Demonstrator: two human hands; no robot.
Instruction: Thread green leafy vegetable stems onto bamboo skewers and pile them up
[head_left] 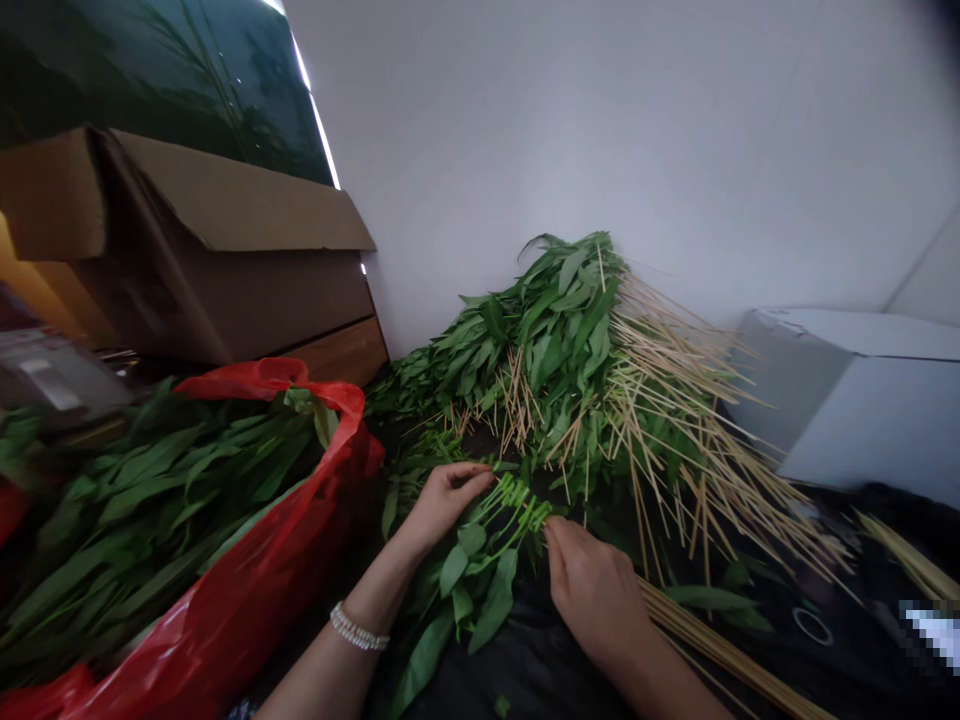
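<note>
Two hands meet over a bunch of green stems (495, 530) lying near the front edge of the black sheet (540, 665), head view. The left hand (442, 495) curls loosely around the cut ends. The right hand (592, 590) pinches the same ends with closed fingertips; whether it also grips a skewer cannot be told. Loose skewers (720, 650) lie beneath its wrist. At the far edge, against the wall, rises a heap of skewered greens (577, 360). At the left edge a red bag (247, 590) holds many bare leaves. Judged so, much is finished and much remains.
</note>
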